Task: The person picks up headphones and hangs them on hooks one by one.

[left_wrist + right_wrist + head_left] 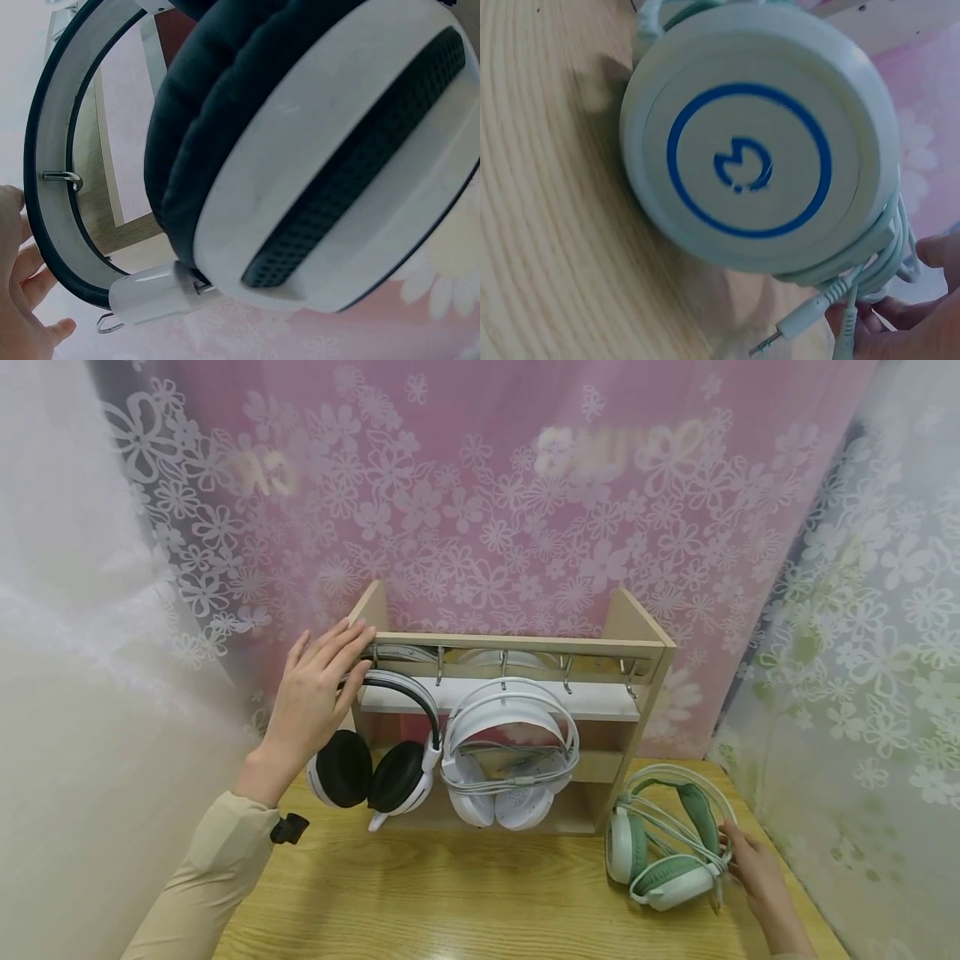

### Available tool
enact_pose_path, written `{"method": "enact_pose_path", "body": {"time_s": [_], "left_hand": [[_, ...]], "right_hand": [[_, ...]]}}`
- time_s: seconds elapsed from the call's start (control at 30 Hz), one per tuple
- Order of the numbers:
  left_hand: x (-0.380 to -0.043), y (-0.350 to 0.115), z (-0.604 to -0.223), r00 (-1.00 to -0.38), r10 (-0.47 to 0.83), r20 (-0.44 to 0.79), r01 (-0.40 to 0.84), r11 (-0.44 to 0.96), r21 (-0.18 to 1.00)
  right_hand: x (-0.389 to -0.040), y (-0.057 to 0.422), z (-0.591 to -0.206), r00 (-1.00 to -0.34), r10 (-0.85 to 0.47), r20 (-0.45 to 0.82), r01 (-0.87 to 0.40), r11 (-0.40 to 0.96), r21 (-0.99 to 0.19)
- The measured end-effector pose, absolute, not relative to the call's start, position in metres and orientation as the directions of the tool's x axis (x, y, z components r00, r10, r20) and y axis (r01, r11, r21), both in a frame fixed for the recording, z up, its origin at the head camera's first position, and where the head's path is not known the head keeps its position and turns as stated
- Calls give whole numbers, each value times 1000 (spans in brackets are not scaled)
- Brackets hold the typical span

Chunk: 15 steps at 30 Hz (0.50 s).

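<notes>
My left hand (313, 693) lies with its fingers extended on the upper left corner of a wooden rack (517, 642). Just beside its thumb hang the black-and-white headphones (395, 787), their headband over a hook; the left wrist view shows a white earcup (330, 157) with dark padding. At the right, my right hand (759, 868) grips the green-and-white headphones (693, 885) by the headband side, where their bundled cable runs. The right wrist view shows their round earcup (750, 161) with a blue ring and a dangling audio plug (802, 319). Those headphones are upright, low over the tabletop.
White headphones (517, 802) with a looped cable hang at the rack's middle. Metal hooks (567, 675) show to their right. The rack stands on a wooden table (465, 893), with floral curtains (480, 527) behind and at the sides.
</notes>
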<state>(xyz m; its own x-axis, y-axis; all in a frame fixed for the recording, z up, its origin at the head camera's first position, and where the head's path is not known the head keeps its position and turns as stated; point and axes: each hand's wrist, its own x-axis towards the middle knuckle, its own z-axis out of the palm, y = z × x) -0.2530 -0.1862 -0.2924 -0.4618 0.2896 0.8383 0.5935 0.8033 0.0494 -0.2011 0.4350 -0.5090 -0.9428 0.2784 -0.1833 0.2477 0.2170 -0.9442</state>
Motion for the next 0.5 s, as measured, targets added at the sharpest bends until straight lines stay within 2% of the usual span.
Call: {"method": "enact_pose_path", "body": {"time_s": [0.13, 0.33, 0.5], "left_hand": [[-253, -186, -293, -464, 289, 837, 593, 804, 51], [-253, -186, -293, -472, 291, 832, 590, 805, 53], [-253, -187, -293, -470, 289, 834, 591, 805, 54]], "right_hand": [[-199, 428, -505, -943, 297, -147, 199, 152, -968], [-194, 423, -502, -962, 251, -106, 147, 150, -978], [-188, 422, -506, -968, 248, -45, 71, 96, -993]]}}
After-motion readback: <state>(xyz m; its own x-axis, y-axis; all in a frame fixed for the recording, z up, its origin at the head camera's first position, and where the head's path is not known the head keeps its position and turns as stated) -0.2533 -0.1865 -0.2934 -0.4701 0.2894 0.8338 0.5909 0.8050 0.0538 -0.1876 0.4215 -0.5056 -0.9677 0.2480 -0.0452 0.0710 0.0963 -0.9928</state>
